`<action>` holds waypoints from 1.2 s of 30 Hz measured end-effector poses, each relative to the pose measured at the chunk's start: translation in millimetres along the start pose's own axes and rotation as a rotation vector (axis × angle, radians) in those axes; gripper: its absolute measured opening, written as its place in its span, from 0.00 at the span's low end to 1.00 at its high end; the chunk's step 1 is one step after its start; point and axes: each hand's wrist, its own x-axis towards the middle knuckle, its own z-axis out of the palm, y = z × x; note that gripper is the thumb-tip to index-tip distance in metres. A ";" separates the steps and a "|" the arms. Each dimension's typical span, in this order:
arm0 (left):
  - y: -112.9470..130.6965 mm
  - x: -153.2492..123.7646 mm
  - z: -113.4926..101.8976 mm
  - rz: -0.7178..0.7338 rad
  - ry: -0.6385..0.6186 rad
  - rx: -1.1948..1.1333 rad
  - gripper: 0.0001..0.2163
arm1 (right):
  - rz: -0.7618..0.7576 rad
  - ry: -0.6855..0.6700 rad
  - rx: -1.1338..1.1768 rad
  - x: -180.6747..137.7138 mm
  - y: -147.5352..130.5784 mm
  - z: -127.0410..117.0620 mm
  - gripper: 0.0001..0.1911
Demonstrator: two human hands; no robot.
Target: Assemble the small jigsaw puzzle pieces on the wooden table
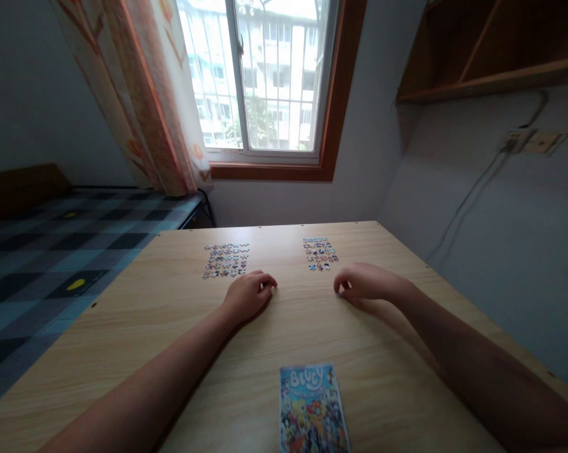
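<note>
My left hand (250, 296) rests on the table just below the left group of jigsaw puzzle pieces (226, 259). Its fingers are loosely curled in, and nothing shows in them. Over on the right, my right hand (366, 282) is bent down with thumb and fingertips pinched at the tabletop. A tiny pale bit, apparently a puzzle piece (339, 294), shows under those fingertips, mostly hidden. Just beyond that hand lies the right group of puzzle pieces (320, 253), set out in rows. Both groups consist of small, loose, many-coloured pieces.
A picture sheet marked "Bluey" (312, 409) lies near me on the wooden table (208, 377). Left of the table stands a bed with a checked cover (109, 229). A window (279, 82) and curtain (156, 107) are behind; a shelf (492, 78) hangs at right.
</note>
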 end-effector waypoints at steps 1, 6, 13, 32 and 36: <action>0.0 0.1 0.0 -0.002 0.000 0.001 0.12 | 0.010 0.058 -0.015 2.6 6.8 1.6 0.14; -1.7 0.7 1.6 0.003 0.007 -0.007 0.12 | 0.050 0.297 -0.014 12.0 34.7 16.3 0.10; -2.5 0.1 2.9 0.004 0.012 -0.007 0.12 | 0.056 0.449 -0.022 21.4 51.9 32.7 0.12; -3.7 0.3 3.5 0.014 0.016 -0.008 0.11 | 0.023 0.883 -0.134 27.3 69.3 48.9 0.20; -4.1 0.8 3.8 0.012 0.016 -0.008 0.12 | 0.005 0.813 -0.144 35.7 66.9 60.1 0.18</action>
